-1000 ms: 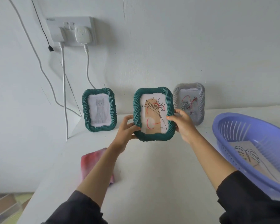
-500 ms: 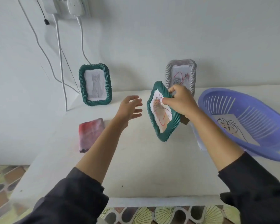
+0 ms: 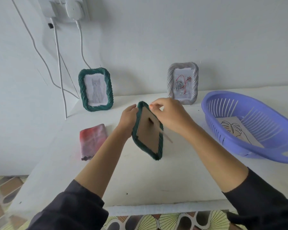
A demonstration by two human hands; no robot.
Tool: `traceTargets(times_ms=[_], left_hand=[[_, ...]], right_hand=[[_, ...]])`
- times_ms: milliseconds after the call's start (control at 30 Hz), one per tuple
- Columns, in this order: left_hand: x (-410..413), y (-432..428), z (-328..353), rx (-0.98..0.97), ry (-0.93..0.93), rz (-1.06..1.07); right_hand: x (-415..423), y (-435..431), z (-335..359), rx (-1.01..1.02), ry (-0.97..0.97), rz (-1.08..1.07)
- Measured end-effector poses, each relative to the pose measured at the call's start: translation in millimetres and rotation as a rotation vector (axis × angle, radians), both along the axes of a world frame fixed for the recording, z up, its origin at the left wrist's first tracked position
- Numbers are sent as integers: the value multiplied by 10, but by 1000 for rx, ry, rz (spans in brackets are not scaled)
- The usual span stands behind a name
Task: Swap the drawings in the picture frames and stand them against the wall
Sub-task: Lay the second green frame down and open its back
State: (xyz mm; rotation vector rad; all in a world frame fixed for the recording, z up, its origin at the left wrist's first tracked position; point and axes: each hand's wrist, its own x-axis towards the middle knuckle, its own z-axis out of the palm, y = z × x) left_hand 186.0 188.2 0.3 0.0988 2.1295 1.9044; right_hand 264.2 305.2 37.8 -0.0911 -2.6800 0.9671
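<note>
Cat frame and grey frame stand against the wall beyond the fingers, while the left hand grips the green frame and the right hand seemingly pinches its backing, so this swap is not yet done.

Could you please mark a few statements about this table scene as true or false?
1. The held green frame shows its cardboard back to the camera. True.
2. The cat drawing sits in the grey frame. False: it is in the other green frame, leaning against the wall; the grey frame holds a rose drawing.
3. A leaf drawing lies in the purple basket. True.
4. The folded red cloth lies in the basket. False: it lies on the table, left of the held frame.
</note>
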Motion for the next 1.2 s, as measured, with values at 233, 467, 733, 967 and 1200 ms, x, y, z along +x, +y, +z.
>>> traceTargets(times_ms=[233, 467, 733, 967, 1200], left_hand=[[24, 4, -428, -192, 30, 122], [153, 77, -739, -603, 176, 33], [153, 148, -669, -1032, 239, -93], [-251, 32, -693, -901, 357, -179], [-400, 10, -751, -719, 418, -196]], right_hand=[[-135, 348, -522, 137, -375, 70], [-4, 435, -944, 136, -336, 35], [-7, 455, -1016, 171, -313, 46], [-286, 562, -956, 62, -261, -19], [-508, 608, -1100, 116, -235, -13]])
